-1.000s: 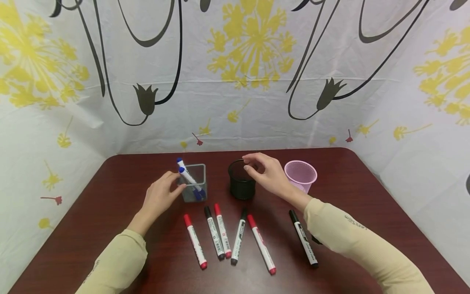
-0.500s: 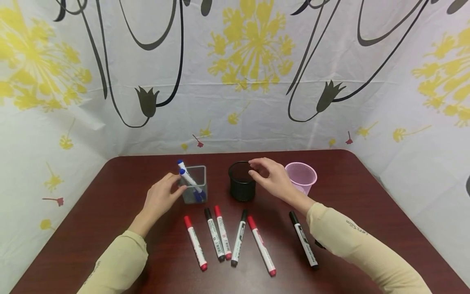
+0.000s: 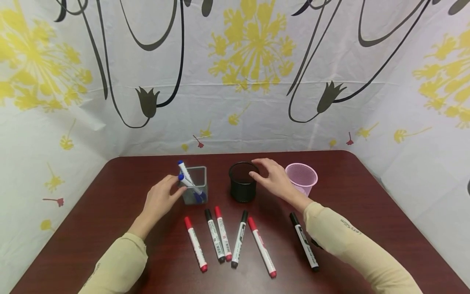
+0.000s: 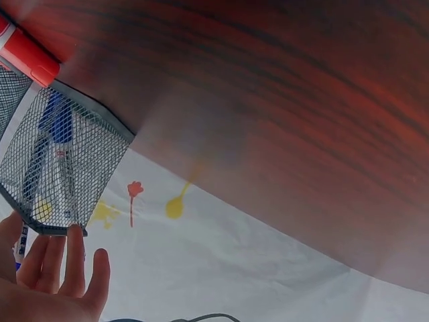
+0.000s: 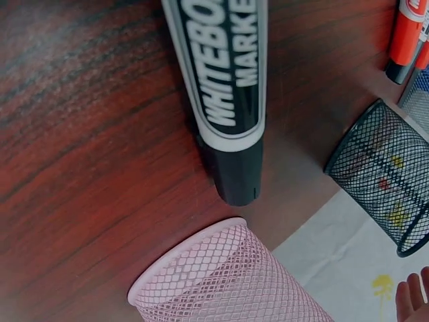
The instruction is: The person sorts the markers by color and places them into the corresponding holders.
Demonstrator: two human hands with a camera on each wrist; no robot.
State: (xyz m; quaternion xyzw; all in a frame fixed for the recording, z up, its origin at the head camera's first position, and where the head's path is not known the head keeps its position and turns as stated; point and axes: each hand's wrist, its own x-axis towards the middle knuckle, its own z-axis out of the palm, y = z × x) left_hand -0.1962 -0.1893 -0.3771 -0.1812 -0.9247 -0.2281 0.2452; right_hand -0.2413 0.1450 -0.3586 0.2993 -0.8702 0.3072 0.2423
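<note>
My left hand (image 3: 159,198) is at the left side of a square grey mesh pen holder (image 3: 200,198), its relaxed fingers and thumb at the rim. Two blue-capped whiteboard markers (image 3: 188,179) lean inside, cap ends down in the left wrist view. My right hand (image 3: 273,177) is by the right rim of a round black mesh pen holder (image 3: 242,190), fingers loosely bent and holding nothing. Whether it touches that rim is unclear. Just right of this hand stands a pink mesh pen holder (image 3: 302,175), partly hidden by the wrist.
Red markers (image 3: 196,245) and black markers (image 3: 214,236) lie spread across the dark wooden table (image 3: 165,265) in front of the holders. One black marker (image 3: 304,241) lies apart at the right, near my sleeve. A patterned white cloth (image 3: 235,122) hangs behind the table.
My right hand has drawn slightly right, from over the black pen holder to its right rim. One blue marker's upper end has dropped lower in the grey holder. My left hand stays nearly still.
</note>
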